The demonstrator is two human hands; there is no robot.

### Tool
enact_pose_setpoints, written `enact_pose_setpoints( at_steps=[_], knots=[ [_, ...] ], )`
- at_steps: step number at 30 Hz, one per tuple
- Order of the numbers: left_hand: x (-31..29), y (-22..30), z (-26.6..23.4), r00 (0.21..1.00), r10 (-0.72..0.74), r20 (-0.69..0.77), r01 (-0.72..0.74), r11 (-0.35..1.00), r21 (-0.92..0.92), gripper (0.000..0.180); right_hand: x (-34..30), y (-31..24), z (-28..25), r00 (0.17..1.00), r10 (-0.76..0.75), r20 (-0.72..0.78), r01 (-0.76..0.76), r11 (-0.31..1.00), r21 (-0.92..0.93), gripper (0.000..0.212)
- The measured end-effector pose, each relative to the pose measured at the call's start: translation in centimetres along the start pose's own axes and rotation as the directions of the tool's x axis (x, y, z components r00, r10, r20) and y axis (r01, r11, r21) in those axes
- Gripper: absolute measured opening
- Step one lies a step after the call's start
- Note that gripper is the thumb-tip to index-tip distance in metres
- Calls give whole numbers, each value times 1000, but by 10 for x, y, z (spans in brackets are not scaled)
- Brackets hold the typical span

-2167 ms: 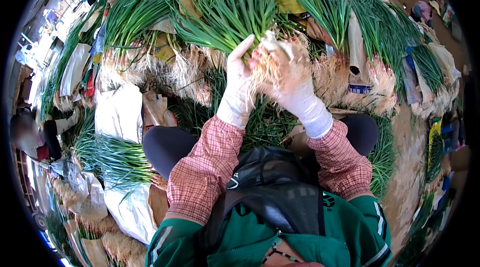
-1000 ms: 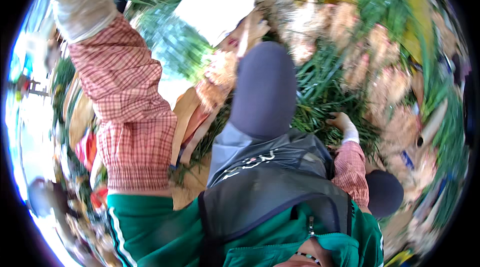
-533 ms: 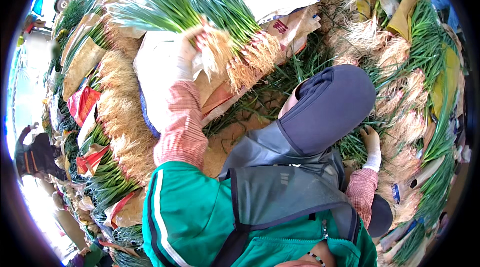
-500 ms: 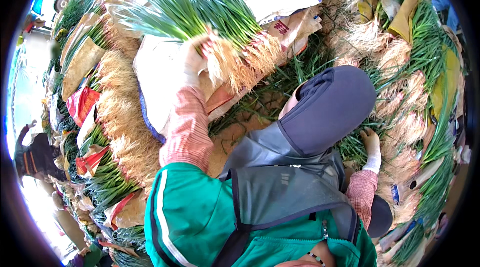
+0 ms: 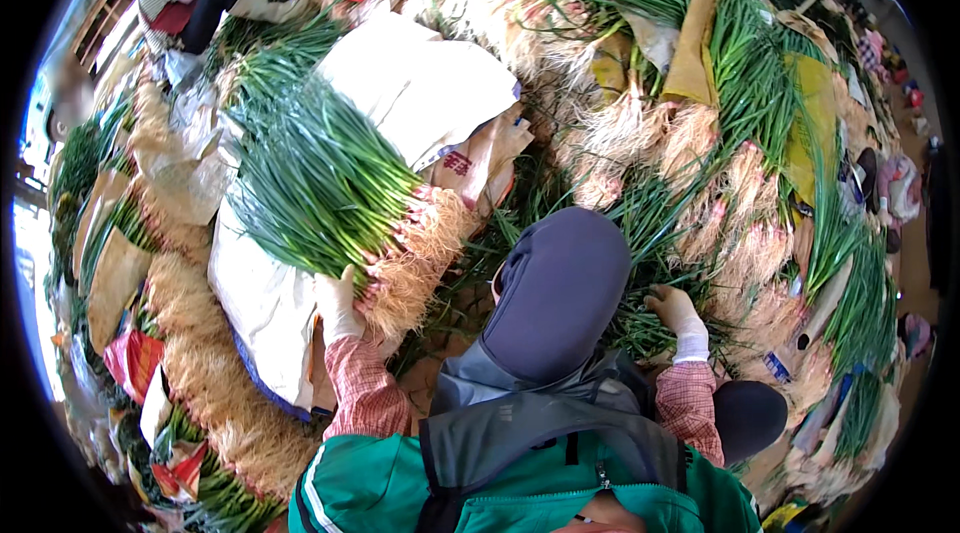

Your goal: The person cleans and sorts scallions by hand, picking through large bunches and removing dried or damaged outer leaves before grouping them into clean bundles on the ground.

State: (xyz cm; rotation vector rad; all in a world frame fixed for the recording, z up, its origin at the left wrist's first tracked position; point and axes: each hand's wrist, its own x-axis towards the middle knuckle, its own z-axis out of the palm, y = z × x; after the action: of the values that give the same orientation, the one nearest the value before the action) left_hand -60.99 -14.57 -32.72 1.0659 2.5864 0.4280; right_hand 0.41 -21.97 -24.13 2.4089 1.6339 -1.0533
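Observation:
A broad layer of green onions lies on white sacking to my left, its pale roots toward me. My left hand, in a pale glove, rests against the near-left edge of this layer by the stem bases. Its thumb stands apart; the other fingers are partly hidden. My right hand, gloved too, hovers over loose green leaves to the right of my raised knee. Its fingers are loosely bent and apart, with nothing seen between them.
Rooty onion bundles line the left side, and more onions lie along the right. A folded white sack covers the far side of the layer. One person sits at the far left. A yellow cloth lies among the far bundles.
The bunch raised in my left hand has come down onto the layer, and that hand has dropped to its near edge. My right hand is over the leaves. The view has turned right.

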Motion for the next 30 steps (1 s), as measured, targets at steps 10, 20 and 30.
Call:
enact_pose_setpoints(
  at_steps=[10,20,30],
  knots=[
    [-16,222,-84,760,650,-26,-578,657,-484,27,10,-69,-77,867,-387,-313,458,867,196,38],
    [-80,378,-57,475,877,75,-647,405,-646,21,85,-151,-189,633,-298,-714,327,940,-103,58],
    [-111,429,12,235,948,215,-536,311,-785,21,151,-74,-247,771,-52,-635,564,520,642,39]
  ],
)
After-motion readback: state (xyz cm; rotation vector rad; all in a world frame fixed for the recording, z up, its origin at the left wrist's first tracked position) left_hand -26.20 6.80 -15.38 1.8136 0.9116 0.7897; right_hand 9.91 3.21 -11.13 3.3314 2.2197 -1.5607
